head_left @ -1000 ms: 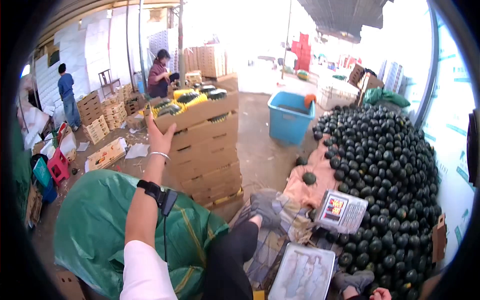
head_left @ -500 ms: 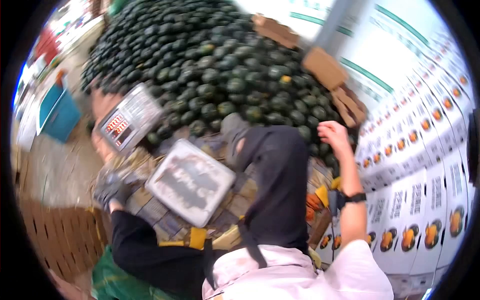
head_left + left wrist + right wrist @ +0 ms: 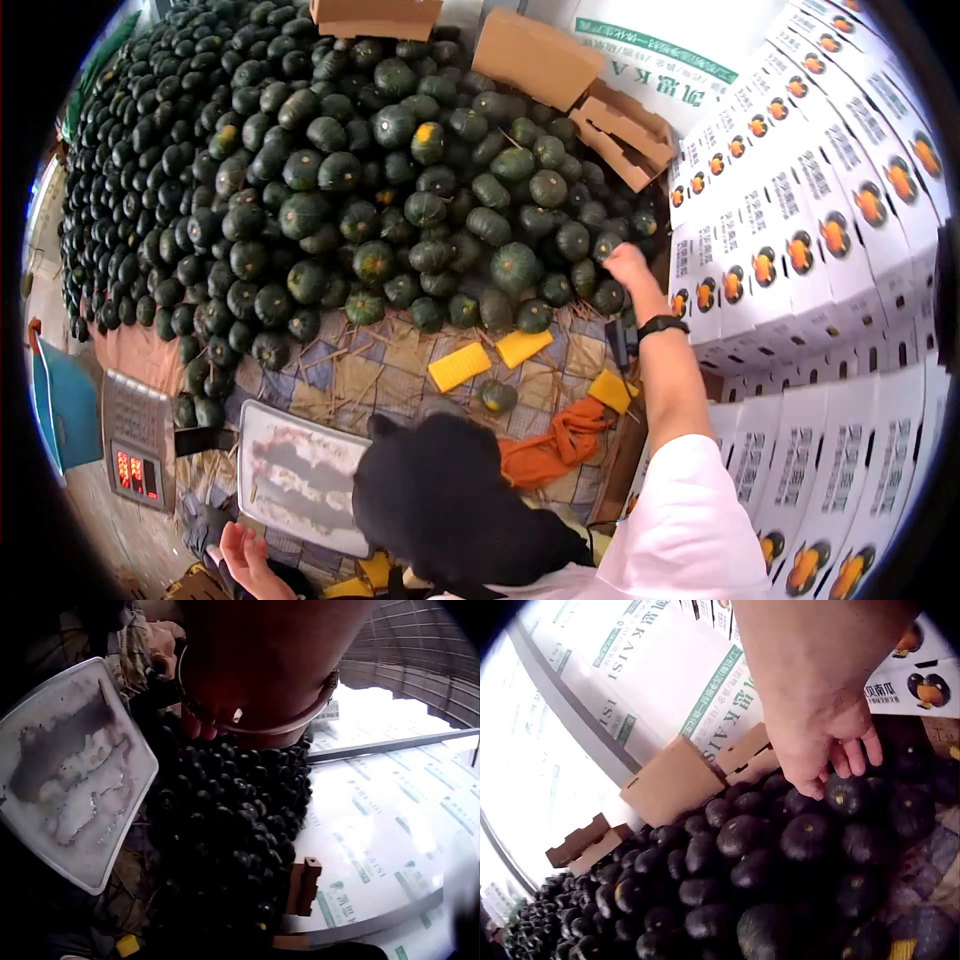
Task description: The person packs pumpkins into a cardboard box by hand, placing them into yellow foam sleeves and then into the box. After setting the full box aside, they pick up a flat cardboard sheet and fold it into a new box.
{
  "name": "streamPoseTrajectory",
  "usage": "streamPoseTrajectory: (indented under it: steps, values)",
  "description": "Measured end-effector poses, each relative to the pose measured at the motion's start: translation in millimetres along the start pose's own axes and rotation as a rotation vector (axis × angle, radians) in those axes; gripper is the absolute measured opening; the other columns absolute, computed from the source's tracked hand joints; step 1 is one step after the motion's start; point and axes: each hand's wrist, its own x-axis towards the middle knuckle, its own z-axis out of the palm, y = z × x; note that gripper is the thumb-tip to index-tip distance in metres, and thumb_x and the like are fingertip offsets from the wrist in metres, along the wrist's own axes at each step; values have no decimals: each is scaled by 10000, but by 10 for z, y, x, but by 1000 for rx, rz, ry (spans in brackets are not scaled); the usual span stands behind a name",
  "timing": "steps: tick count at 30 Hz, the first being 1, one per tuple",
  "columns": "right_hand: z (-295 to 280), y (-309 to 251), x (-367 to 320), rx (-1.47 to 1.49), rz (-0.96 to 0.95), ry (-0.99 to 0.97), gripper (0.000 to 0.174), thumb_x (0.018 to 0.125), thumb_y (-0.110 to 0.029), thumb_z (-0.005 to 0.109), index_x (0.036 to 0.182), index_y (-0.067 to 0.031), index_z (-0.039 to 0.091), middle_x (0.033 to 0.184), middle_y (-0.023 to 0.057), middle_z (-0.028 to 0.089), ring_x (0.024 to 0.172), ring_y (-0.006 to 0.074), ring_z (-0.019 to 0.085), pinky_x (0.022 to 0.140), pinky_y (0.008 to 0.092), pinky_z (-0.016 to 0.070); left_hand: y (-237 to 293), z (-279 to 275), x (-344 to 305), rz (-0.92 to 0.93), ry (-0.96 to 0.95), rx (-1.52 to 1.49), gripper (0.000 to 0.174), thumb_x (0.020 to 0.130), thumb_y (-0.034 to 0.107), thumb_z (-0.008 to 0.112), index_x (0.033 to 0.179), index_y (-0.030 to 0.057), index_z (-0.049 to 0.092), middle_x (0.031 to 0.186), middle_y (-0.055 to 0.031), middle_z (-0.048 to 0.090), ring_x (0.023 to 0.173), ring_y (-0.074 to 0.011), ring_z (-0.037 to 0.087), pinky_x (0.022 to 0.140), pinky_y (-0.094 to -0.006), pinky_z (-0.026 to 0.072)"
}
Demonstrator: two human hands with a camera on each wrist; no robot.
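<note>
A big heap of dark green pumpkins (image 3: 430, 210) fills the upper part of the head view. At its right edge my right hand (image 3: 628, 265) reaches over the nearest ones. In the right wrist view its fingers hang loosely just above a pumpkin (image 3: 847, 796) and hold nothing. My left hand (image 3: 250, 565) is low in the head view, fingers loosely bent and with nothing in them. Beside it lies a pale, dirt-stained tray (image 3: 300, 470). In the left wrist view the forearm hides most of that hand. One small pumpkin (image 3: 497, 396) sits apart on the patterned ground cloth.
White printed cartons (image 3: 800, 230) are stacked along the right. Torn cardboard (image 3: 535, 55) leans at the back of the heap. A digital scale (image 3: 140, 440) and blue tub (image 3: 70, 400) stand left. Yellow foam sleeves (image 3: 459, 367) and an orange cloth (image 3: 555, 447) lie in front.
The head view has swung from the stacked cardboard boxes round to the pumpkin heap. My left hand has left the top box. My right hand has come over the heap's right edge.
</note>
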Motion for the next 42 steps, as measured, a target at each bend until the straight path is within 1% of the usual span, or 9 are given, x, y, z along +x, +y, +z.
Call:
streamPoseTrajectory:
  steps: [2, 6, 10, 15, 19, 22, 30, 37, 42]
  values:
    - [88, 408, 598, -133, 117, 129, 320, 697, -240, 650, 878, 21, 682, 885, 237, 669, 872, 388, 657, 791, 438, 518, -131, 305, 220, -181, 41, -25, 366, 903, 103, 602, 1261, 63, 537, 1108, -12, 577, 932, -92, 559, 765, -226, 459]
    - [-66, 679, 1445, -304, 306, 135, 546, 809, -271, 603, 1260, 12, 483, 1204, 296, 555, 1138, 457, 535, 992, 481, 435, -393, 833, 495, -275, -77, -2, 280, 909, 158, 610, 1166, 54, 575, 1021, -23, 602, 865, -110, 583, 689, -215, 467]
    - [-219, 792, 2182, -531, 297, 88, 716, 799, -360, 645, 1349, 16, 383, 1280, 272, 528, 1174, 417, 525, 996, 485, 426, -876, 1002, 711, -423, -177, 94, 262, 900, 141, 624, 1139, 42, 584, 968, -27, 614, 772, -113, 596, 626, -225, 483]
    - [61, 1838, 3130, -479, -187, 458, 652, 831, -282, 613, 1377, -6, 388, 1290, 316, 484, 1201, 455, 474, 1031, 474, 388, -1065, 797, 801, -615, -111, 207, 175, 906, 75, 589, 1078, 46, 590, 899, -21, 639, 723, -116, 613, 564, -249, 508]
    - [242, 1904, 3357, -195, -135, 278, 645, 752, -362, 725, 1227, 31, 534, 1208, 281, 558, 1122, 418, 544, 961, 427, 438, -1044, 387, 708, -624, 4, 203, 185, 882, 29, 567, 1067, 35, 580, 811, -38, 610, 627, -107, 571, 505, -233, 472]
    - [383, 1452, 2947, -380, -65, -14, 415, 784, -358, 704, 916, 24, 608, 823, 236, 644, 824, 365, 656, 745, 438, 482, -1087, 267, 673, -645, 43, 194, 183, 881, 27, 566, 1063, 37, 573, 795, -28, 599, 608, -103, 557, 495, -228, 457]
    - [171, 804, 1533, 92, -274, 423, 221, 847, -152, 643, 920, 39, 558, 859, 218, 535, 860, 382, 545, 796, 444, 440, -837, 758, 778, -437, -43, 194, 141, 863, 41, 595, 1002, 20, 604, 766, -36, 615, 622, -110, 588, 525, -240, 494]
    - [-373, -673, 544, 210, -501, 314, 456, 761, -54, 699, 1194, -20, 560, 1143, 204, 543, 1065, 391, 516, 921, 454, 430, -485, 618, 662, -338, -48, 72, 168, 846, 8, 590, 1013, -4, 603, 798, -44, 634, 666, -119, 620, 563, -251, 517]
    - [-553, -1832, -45, -272, -542, -40, 616, 741, -154, 726, 1299, -12, 507, 1340, 224, 458, 1232, 410, 430, 1067, 456, 345, 304, -309, -204, -82, 103, -57, 178, 873, 35, 622, 1050, 17, 625, 889, -24, 644, 784, -115, 614, 691, -254, 513]
